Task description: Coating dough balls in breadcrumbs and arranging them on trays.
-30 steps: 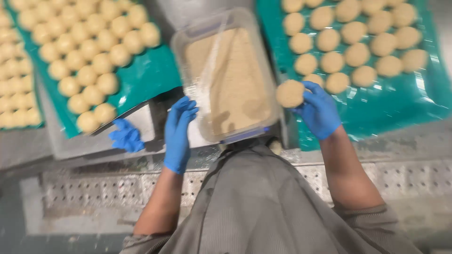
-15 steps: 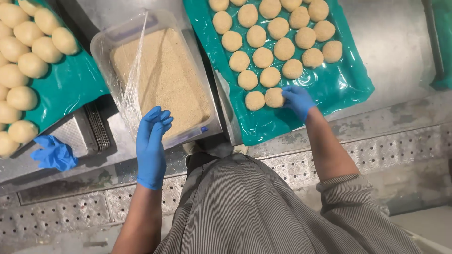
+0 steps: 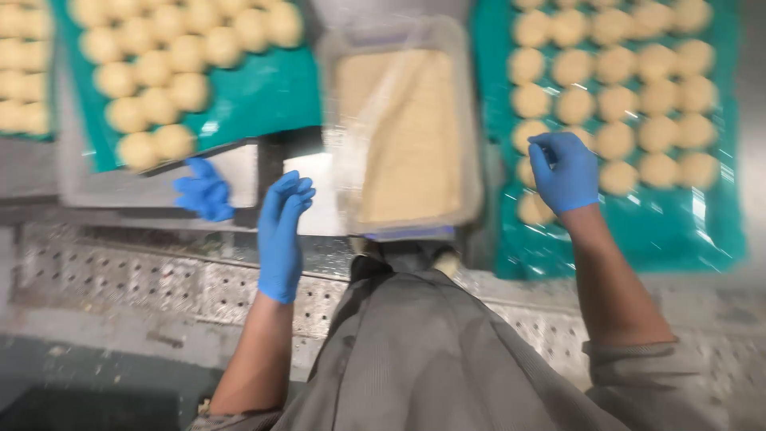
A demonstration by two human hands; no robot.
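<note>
Over right green sheet (image 3: 678, 231), I log right hand (image 3: 565, 172) curled down onto dough rounds (image 3: 536, 209), grasp unclear; left hand (image 3: 283, 227) hovering, fingers loose, beside crumb tray (image 3: 403, 132).

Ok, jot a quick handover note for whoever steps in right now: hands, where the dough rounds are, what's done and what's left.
Left hand: gloved, open, in the air by the clear crumb tub.
Right hand: gloved, on the dough rounds at the right teal tray; grip too blurred to tell.
Done: rows fill most of that tray.
Left: its near strip is bare.
A spare blue glove lies left of the tub.
</note>
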